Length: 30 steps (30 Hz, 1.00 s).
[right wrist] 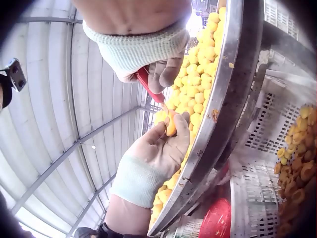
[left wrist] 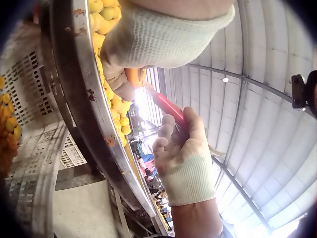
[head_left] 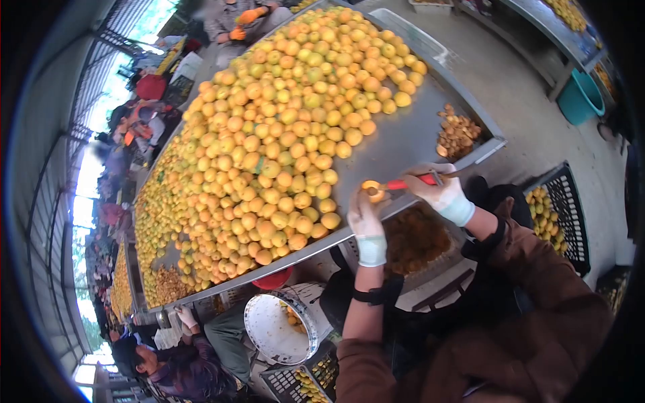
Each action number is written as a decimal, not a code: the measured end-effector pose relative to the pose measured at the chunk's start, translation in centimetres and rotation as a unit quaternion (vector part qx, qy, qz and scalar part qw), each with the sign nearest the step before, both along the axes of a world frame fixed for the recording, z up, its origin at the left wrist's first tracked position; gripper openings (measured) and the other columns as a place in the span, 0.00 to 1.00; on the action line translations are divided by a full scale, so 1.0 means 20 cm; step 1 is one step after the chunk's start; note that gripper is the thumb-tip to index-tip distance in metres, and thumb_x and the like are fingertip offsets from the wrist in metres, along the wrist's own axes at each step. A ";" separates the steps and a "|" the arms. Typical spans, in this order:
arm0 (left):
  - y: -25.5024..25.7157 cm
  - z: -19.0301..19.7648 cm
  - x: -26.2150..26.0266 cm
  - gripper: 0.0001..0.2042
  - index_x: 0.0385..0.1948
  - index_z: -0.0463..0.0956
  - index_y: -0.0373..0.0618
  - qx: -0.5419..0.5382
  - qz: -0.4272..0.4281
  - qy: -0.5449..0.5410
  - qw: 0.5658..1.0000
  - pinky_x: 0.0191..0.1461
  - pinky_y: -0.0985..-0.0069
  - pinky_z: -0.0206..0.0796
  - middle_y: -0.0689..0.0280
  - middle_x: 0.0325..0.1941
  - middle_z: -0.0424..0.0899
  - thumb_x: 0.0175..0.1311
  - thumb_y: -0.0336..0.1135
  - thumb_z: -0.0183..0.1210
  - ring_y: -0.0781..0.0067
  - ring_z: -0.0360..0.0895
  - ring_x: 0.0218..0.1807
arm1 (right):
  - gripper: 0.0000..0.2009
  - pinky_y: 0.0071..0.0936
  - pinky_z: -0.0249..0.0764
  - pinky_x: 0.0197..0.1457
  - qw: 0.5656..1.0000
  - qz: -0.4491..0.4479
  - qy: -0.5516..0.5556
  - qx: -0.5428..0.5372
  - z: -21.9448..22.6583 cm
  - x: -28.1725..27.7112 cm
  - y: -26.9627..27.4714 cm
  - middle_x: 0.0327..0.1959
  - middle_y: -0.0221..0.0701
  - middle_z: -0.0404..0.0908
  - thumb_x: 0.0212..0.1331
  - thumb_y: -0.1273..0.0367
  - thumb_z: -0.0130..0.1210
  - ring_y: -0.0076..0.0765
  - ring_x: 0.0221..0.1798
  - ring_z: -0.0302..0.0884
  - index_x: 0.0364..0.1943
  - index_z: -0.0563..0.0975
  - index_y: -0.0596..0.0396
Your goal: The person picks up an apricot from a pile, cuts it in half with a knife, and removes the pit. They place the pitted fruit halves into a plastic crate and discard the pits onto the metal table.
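The left hand (head_left: 366,220), in a whitish glove, pinches an orange-yellow fruit (head_left: 373,191) above the near edge of the metal table. In the right wrist view, its thumb and fingers grip the fruit (right wrist: 171,124) from both sides. The gloved right hand (head_left: 443,191) curls round a red-handled tool (head_left: 403,183), whose tip meets the fruit. The left wrist view shows the red handle (left wrist: 169,106) between thumb and fingers of the right hand (left wrist: 183,153). How deep the tip sits in the fruit, I cannot tell.
A large heap of yellow fruit (head_left: 269,134) covers much of the metal table (head_left: 396,141). Brown pieces (head_left: 458,132) lie at its right corner. Below the hands is a crate of fruit pieces (head_left: 420,238); a white bucket (head_left: 259,329) stands left of it. Other people sit around.
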State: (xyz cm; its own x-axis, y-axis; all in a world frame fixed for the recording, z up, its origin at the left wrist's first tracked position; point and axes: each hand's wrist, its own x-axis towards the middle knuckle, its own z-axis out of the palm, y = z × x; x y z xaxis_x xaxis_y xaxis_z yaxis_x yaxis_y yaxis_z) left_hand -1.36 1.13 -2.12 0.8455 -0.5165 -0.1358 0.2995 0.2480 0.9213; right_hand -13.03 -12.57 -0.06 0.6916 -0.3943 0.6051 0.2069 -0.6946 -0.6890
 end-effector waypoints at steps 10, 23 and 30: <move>0.00 0.05 -0.01 0.18 0.57 0.67 0.29 0.070 -0.011 -0.138 0.988 0.44 0.69 0.79 0.51 0.48 0.77 0.75 0.35 0.39 0.62 0.82 0.41 | 0.09 0.24 0.75 0.38 0.999 0.011 -0.032 0.026 0.07 -0.01 0.04 0.34 0.33 0.82 0.53 0.78 0.58 0.31 0.33 0.81 0.38 0.79 0.57; -0.01 0.08 -0.07 0.13 0.52 0.73 0.38 0.247 0.014 -0.331 0.911 0.34 0.73 0.75 0.56 0.34 0.84 0.74 0.32 0.44 0.70 0.83 0.28 | 0.07 0.25 0.75 0.39 0.976 0.047 0.060 0.202 0.10 -0.02 0.07 0.33 0.35 0.83 0.55 0.76 0.60 0.31 0.33 0.80 0.39 0.81 0.60; -0.01 0.02 -0.06 0.13 0.50 0.73 0.36 0.235 0.007 -0.323 0.917 0.31 0.77 0.73 0.59 0.36 0.82 0.75 0.32 0.42 0.74 0.79 0.27 | 0.09 0.26 0.75 0.44 0.998 0.047 0.017 0.039 -0.05 -0.02 -0.01 0.38 0.32 0.82 0.54 0.75 0.58 0.35 0.41 0.81 0.40 0.81 0.54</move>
State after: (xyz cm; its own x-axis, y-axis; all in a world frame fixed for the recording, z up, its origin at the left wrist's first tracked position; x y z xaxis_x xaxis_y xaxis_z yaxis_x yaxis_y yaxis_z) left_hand -2.54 0.84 -1.64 0.8335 -0.5184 0.1912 -0.3468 -0.2213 0.9115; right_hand -13.40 -12.74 -1.02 0.7474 -0.3723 0.5503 0.2436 -0.6170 -0.7483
